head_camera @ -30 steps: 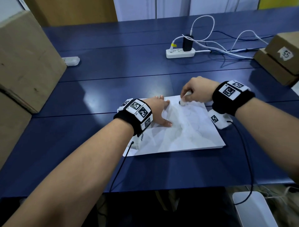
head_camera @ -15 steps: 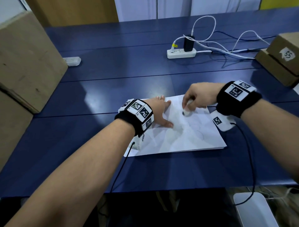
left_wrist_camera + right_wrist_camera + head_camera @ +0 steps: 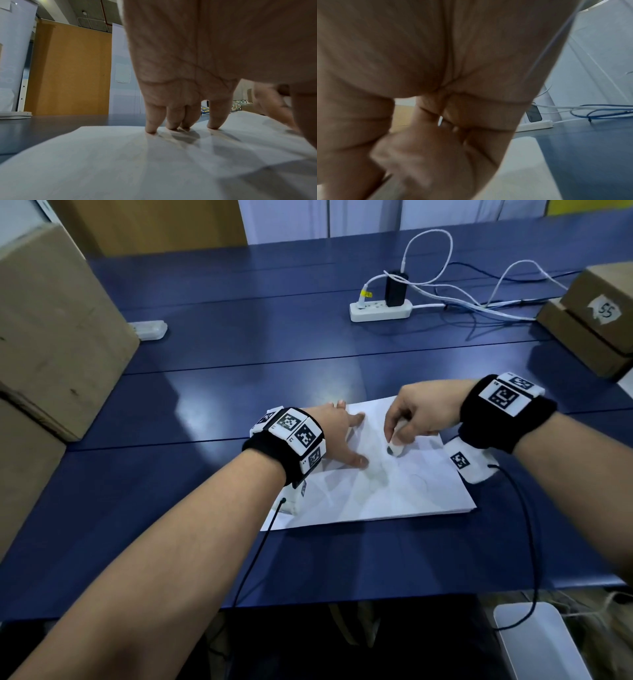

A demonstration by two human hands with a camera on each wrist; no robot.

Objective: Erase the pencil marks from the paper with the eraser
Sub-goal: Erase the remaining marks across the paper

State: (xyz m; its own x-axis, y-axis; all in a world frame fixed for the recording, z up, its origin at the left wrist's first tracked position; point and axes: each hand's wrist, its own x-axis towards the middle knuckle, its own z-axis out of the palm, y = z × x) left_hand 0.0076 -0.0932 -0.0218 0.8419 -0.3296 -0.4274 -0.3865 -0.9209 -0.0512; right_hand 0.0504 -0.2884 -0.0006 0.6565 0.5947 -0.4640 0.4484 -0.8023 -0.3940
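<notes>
A white sheet of paper (image 3: 394, 494) with faint pencil lines lies on the blue table (image 3: 239, 364). My left hand (image 3: 342, 436) lies spread on the paper's left part, straight fingers (image 3: 151, 121) pressing down on the paper (image 3: 120, 162). My right hand (image 3: 418, 416) pinches a small white eraser (image 3: 395, 445) with a dark tip, and that tip touches the paper near its middle. In the right wrist view the curled fingers (image 3: 436, 135) fill the frame and hide the eraser.
A large cardboard box (image 3: 54, 330) stands at the left, two stacked boxes (image 3: 596, 316) at the right. A white power strip (image 3: 380, 311) with cables sits at the back. A small white device (image 3: 149, 330) lies by the left box. A white object (image 3: 534, 642) sits below the table's front edge.
My right hand has drawn the eraser from the paper's far edge toward me and toward the sheet's middle. The left hand has stayed pressed on the paper.
</notes>
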